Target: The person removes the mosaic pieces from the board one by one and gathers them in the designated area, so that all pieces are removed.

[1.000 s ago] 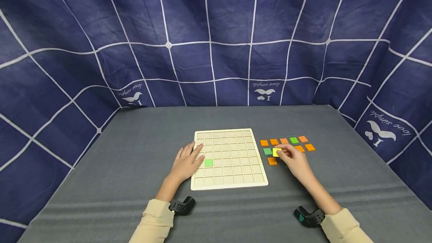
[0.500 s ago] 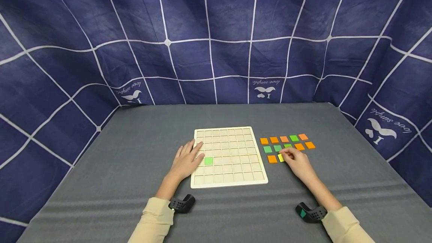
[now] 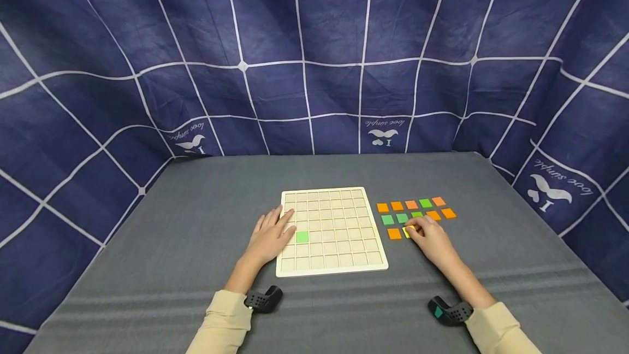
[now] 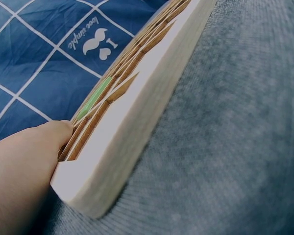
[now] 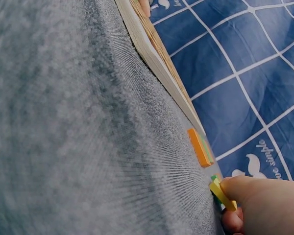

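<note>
A pale wooden board with a grid of square recesses lies on the grey cloth. One light green tile sits in a recess near its left side. My left hand rests on the board's left edge with fingers spread; the thumb touches the edge in the left wrist view. To the right of the board, my right hand pinches a yellow tile between thumb and finger. That tile is slightly tilted at the front row, beside an orange tile. My fingers partly hide it in the head view.
Several orange and green tiles lie in rows right of the board, such as a green tile and an orange tile. A blue curtain with white lines stands behind the grey table cloth.
My right hand has moved the yellow tile a little right and toward me, down to the front row, uncovering green tiles behind it. My left hand has stayed on the board.
</note>
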Demonstrator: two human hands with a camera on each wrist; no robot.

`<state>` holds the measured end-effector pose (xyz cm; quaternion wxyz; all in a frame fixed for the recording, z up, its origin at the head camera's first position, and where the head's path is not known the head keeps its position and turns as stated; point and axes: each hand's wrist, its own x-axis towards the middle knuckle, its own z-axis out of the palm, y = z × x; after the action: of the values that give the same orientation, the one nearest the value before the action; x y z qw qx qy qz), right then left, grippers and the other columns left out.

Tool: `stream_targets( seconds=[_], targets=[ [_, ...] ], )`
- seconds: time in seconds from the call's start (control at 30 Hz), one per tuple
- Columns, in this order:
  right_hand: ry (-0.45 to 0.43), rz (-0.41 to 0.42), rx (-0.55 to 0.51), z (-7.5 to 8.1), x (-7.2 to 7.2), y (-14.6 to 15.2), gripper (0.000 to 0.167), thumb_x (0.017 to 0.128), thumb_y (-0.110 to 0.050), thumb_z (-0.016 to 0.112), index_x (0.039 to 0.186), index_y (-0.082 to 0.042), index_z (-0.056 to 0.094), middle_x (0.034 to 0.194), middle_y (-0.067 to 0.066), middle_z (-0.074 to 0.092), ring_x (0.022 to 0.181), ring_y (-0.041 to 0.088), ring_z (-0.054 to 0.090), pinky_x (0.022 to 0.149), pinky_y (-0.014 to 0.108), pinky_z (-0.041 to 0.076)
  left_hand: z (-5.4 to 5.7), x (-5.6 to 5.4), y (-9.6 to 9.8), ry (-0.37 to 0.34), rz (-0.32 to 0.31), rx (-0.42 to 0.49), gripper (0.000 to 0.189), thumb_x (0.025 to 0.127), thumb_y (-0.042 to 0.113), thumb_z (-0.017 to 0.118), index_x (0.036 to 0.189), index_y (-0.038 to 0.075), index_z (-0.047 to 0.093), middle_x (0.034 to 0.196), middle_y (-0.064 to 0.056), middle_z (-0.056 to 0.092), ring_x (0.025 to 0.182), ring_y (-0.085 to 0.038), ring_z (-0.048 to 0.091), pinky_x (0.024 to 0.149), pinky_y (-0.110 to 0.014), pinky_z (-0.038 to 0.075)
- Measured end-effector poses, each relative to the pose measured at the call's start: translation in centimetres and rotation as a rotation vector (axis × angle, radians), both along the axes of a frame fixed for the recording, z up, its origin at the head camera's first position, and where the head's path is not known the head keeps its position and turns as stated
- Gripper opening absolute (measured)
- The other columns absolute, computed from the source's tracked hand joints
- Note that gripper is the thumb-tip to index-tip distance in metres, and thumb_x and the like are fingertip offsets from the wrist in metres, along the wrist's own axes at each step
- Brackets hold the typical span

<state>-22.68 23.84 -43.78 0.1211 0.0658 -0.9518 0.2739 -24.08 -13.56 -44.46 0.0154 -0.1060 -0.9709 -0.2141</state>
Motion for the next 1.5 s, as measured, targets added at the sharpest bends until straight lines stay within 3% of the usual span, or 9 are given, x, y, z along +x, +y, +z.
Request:
stream_targets(
  seconds=[0.53,0.9,1.2,1.5],
  targets=[
    [0.006,-0.022,0.007,-0.1,0.1,0.0,0.014,0.086,-0.015,0.059,0.093,-0.005,0.065,0.085,0.008,0.055,0.063,0.011,0.044,0.055,0.024,0.035,-0.1,0.1,0.0,0.022,0.002,0.003,0.053,0.095,0.044,0.036,0.143,0.021,0.032,0.151,-0.012,0.022,0.139,-0.031,0.019,0.114,-0.049,0.008],
    [0.122,-0.070,-0.057,0.2,0.2,-0.4,0.017,0.091,-0.017,0.054,0.095,-0.005,0.065,0.081,0.007,0.056,0.063,0.011,0.045,0.054,0.022,0.037,0.0,0.1,0.1,0.015,0.007,0.004,0.053,0.095,0.045,0.036,0.143,0.022,0.032,0.151,-0.012,0.022,0.140,-0.031,0.018,0.114,-0.049,0.007],
    [0.116,-0.011,-0.090,1.2,0.8,-1.4,0.019,0.092,-0.022,0.053,0.096,-0.008,0.065,0.079,0.002,0.054,0.059,0.006,0.041,0.050,0.021,0.036,0.0,0.2,0.0,0.014,0.008,-0.002,0.053,0.095,0.044,0.036,0.143,0.022,0.032,0.151,-0.012,0.022,0.139,-0.030,0.019,0.114,-0.049,0.008],
    [0.058,0.070,-0.154,2.9,1.9,-5.0,0.013,0.089,-0.020,0.058,0.095,-0.012,0.067,0.077,-0.002,0.054,0.059,0.005,0.041,0.051,0.020,0.036,0.2,0.1,0.1,0.011,0.002,-0.005,0.053,0.095,0.044,0.037,0.143,0.022,0.032,0.151,-0.012,0.022,0.139,-0.031,0.019,0.114,-0.049,0.008]
  ],
)
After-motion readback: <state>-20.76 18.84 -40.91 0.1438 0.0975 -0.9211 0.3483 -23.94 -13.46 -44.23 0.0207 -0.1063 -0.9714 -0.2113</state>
